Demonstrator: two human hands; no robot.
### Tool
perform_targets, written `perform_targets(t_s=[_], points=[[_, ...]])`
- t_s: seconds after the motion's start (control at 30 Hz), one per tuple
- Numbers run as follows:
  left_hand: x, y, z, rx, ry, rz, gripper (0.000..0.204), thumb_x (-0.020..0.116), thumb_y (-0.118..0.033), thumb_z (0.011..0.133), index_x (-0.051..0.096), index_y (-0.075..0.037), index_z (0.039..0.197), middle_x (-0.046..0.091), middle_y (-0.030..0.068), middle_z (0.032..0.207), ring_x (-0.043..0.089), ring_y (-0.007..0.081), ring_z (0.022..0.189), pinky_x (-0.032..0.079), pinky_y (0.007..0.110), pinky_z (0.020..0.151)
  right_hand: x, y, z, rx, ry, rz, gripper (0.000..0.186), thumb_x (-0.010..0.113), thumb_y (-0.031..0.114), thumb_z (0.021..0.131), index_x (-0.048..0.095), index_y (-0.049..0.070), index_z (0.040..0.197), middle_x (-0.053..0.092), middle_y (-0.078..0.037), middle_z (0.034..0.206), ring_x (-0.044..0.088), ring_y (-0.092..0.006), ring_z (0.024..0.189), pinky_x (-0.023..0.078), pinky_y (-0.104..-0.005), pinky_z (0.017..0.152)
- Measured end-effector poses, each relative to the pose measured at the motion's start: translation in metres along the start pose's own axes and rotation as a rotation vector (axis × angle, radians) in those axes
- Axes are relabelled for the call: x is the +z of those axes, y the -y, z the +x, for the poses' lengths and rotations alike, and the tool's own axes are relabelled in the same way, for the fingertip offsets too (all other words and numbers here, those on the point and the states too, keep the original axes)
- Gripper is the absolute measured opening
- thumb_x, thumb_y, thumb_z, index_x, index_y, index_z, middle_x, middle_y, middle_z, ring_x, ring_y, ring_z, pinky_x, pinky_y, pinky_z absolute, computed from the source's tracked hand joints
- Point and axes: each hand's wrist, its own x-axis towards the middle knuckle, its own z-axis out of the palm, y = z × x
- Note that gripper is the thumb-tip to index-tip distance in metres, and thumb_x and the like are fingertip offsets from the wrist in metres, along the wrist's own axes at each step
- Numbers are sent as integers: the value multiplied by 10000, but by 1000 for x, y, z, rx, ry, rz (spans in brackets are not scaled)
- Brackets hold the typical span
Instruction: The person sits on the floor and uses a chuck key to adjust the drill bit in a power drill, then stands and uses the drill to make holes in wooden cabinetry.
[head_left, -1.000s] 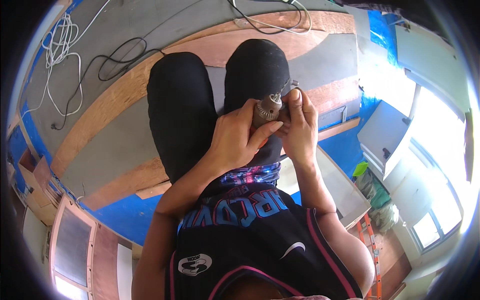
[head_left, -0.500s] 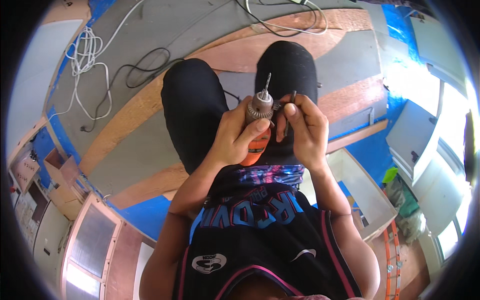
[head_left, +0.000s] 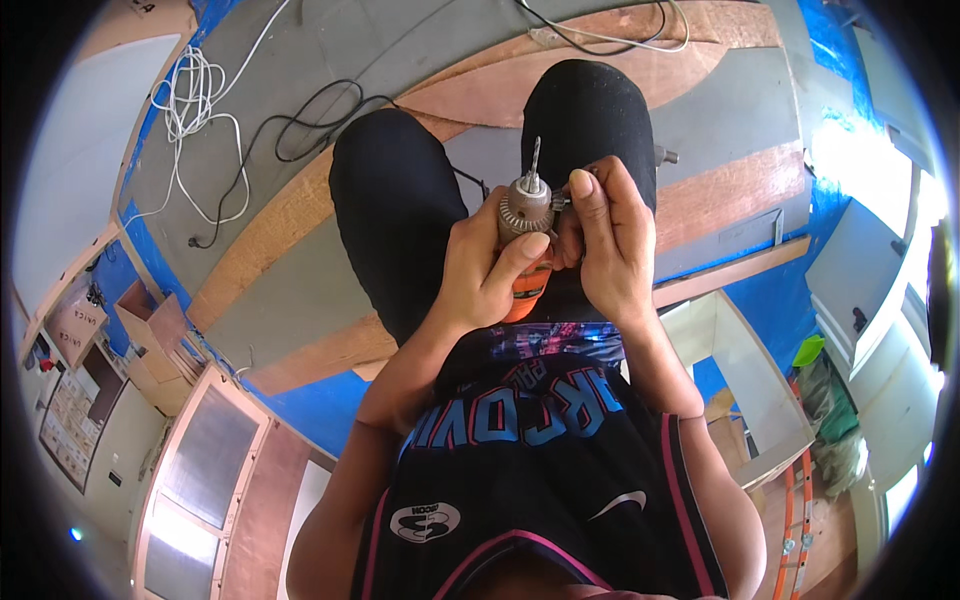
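Observation:
My left hand (head_left: 475, 265) is closed around an orange drill (head_left: 532, 288), its thumb lying near the grey geared chuck (head_left: 525, 210). A thin drill bit (head_left: 536, 158) sticks up from the chuck, pointing away from me. My right hand (head_left: 615, 240) pinches a metal chuck key (head_left: 560, 205) against the chuck's right side, its fingers partly hiding the key. The drill is held between my knees (head_left: 395, 190), over my lap, in black trousers.
Grey boards (head_left: 270, 305) with curved plywood strips (head_left: 740, 195) lie under my legs over blue sheeting (head_left: 760, 290). Coiled white cable (head_left: 190, 100) and black cord (head_left: 300, 135) are at upper left. An open white box (head_left: 760, 420) and orange ladder (head_left: 800, 530) stand at lower right.
The bit, tilted rightward a second ago, now points straight away from me. My right hand has brought the key, upright and slightly apart half a second ago, in against the chuck.

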Motion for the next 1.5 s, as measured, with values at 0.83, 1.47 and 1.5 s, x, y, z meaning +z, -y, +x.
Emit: perform_targets(t_s=[0.83, 1.47, 1.5], points=[[-27, 7, -42, 105, -21, -387, 670, 553, -588, 988, 574, 67, 1124, 698, 151, 962, 684, 194, 887, 546, 339, 808, 2, 2, -31, -223, 191, 100, 131, 513, 103, 1083, 552, -22, 1076, 631, -54, 893, 603, -98, 776, 503, -255, 733], [-20, -5, -34, 124, -4, -168, 569, 571, -510, 983, 575, 41, 1126, 715, 100, 900, 691, 178, 803, 548, 317, 762, 3, 40, -30, 174, 282, -110, 179, 653, 86, 1007, 656, -80, 1075, 711, -77, 852, 683, -83, 763, 570, -223, 685], [-22, -6, -32, 125, 0, -139, 551, 573, -501, 981, 579, 33, 1115, 713, 94, 894, 688, 180, 793, 544, 317, 753, 4, 38, -30, 189, 261, -82, 176, 644, 84, 1012, 647, -78, 1079, 712, -81, 853, 691, -92, 758, 579, -225, 675]])
